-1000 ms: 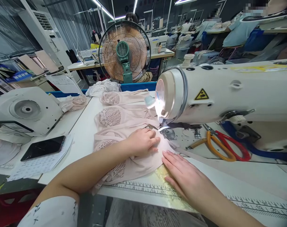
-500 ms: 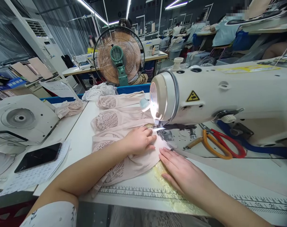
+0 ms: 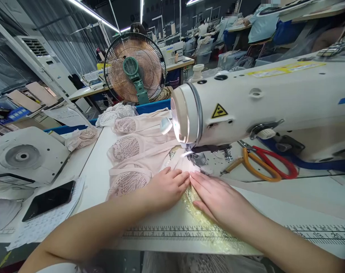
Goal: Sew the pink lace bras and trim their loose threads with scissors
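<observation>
Under the needle area of the sewing machine [image 3: 186, 113] lies a pale pink garment piece [image 3: 182, 161], lit by the machine's lamp. My left hand [image 3: 168, 187] is on its near edge, fingers bent and drawn together over the fabric. Against those fingertips rest the tips of my right hand [image 3: 217, 193], whose fingers stretch flat along the fabric edge with the thumb apart. Yellowish clear tape [image 3: 199, 212] covers the table beneath the right hand. Left of the needle, pale pink lace-cup garments [image 3: 127, 148] lie in a row, joined or overlapping; the left forearm covers part of them.
Orange-and-red-handled scissors [image 3: 263, 163] lie right of the needle. A printed ruler [image 3: 172, 233] runs along the front edge. At left are a phone [image 3: 49, 201] on papers and another machine [image 3: 24, 155]. A large fan [image 3: 135, 68] stands behind the table; people sit farther back.
My left hand has moved back toward me and met the right fingertips. The garment part that hung toward the table front has been drawn away. The view has shifted slightly right.
</observation>
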`<state>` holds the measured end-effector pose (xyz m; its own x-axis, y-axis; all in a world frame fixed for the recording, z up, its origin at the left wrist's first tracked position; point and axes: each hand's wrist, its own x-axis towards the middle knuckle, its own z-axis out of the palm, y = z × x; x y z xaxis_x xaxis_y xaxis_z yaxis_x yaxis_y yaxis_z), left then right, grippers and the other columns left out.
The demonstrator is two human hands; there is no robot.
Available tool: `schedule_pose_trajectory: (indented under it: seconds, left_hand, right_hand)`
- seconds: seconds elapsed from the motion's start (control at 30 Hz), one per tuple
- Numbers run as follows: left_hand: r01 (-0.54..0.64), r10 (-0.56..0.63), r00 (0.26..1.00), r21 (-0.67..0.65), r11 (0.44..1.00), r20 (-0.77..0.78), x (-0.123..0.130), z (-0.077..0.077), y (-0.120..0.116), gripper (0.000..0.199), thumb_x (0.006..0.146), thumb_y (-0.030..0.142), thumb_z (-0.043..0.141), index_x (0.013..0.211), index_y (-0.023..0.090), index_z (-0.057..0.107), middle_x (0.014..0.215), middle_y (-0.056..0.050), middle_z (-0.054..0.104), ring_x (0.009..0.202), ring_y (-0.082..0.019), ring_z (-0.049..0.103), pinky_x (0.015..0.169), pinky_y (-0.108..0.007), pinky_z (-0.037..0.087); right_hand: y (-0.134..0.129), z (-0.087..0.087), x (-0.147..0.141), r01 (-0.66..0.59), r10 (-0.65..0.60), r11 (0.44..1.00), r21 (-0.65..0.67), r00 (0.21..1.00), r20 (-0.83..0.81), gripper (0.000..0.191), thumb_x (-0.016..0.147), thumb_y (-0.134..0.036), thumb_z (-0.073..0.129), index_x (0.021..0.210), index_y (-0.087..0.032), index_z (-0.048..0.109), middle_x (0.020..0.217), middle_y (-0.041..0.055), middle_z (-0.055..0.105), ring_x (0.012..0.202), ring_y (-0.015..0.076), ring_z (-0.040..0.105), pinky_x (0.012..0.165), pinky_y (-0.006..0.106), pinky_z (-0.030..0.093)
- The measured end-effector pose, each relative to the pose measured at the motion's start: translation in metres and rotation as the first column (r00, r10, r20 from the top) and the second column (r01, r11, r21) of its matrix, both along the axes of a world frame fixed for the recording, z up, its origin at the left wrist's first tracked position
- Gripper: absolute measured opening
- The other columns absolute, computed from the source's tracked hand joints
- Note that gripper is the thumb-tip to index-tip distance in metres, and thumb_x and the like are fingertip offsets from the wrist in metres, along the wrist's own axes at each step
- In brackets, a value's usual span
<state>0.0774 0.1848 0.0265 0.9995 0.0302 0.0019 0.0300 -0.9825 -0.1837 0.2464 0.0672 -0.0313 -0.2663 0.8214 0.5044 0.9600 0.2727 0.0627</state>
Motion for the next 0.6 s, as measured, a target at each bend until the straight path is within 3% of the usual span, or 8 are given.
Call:
schedule_pose_trajectory:
  seconds: [0.33,0.6]
  left_hand:
    - [0.059,-0.059,0.998,0.021,0.998,0.012,0.008,0.002,0.03,0.034,0.097,0.016,0.033,0.122,0.01,0.056,0.13,-0.013,0.059,0.113,-0.024,0.058,0.09,-0.041,0.048]
    - [0.014,-0.013,1.0,0.049,0.999,-0.015,0.014,-0.002,0.047,0.036,0.098,0.016,0.032,0.125,0.011,0.054,0.134,-0.013,0.056,0.117,-0.025,0.056,0.095,-0.045,0.046]
  right_hand:
    - [0.007,0.01,-0.013,0.097,-0.098,0.995,-0.035,0.995,-0.024,0.04,0.09,-0.032,0.044,0.113,-0.006,0.065,0.118,0.0144,0.066,0.108,0.0251,0.06,0.082,0.037,0.047]
    - [0.0,0.006,-0.014,0.083,-0.079,0.995,0.049,0.994,-0.074,0.043,0.095,-0.031,0.035,0.11,-0.005,0.066,0.115,0.0151,0.068,0.105,0.0242,0.062,0.085,0.038,0.048]
